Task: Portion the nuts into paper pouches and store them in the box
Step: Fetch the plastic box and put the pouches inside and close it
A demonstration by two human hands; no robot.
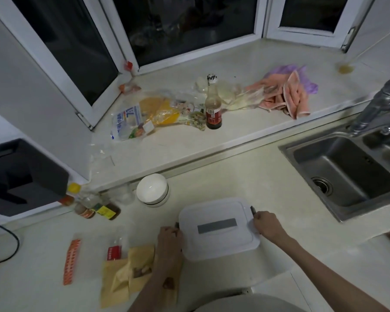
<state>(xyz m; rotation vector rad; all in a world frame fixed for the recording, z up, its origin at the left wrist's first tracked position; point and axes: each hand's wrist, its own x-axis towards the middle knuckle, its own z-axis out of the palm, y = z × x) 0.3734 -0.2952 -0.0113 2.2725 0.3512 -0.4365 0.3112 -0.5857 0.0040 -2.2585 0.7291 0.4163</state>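
Left hand (169, 235), right hand (265, 222) grip box (218, 228) sides.

White box (218, 228), grey stripe; tan pouches (126, 278)

Box (218, 228) contents under closed lid, pouches (131, 271) partly behind left forearm.

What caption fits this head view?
Both hands, left and right, grip the lidded box beside paper pouches.
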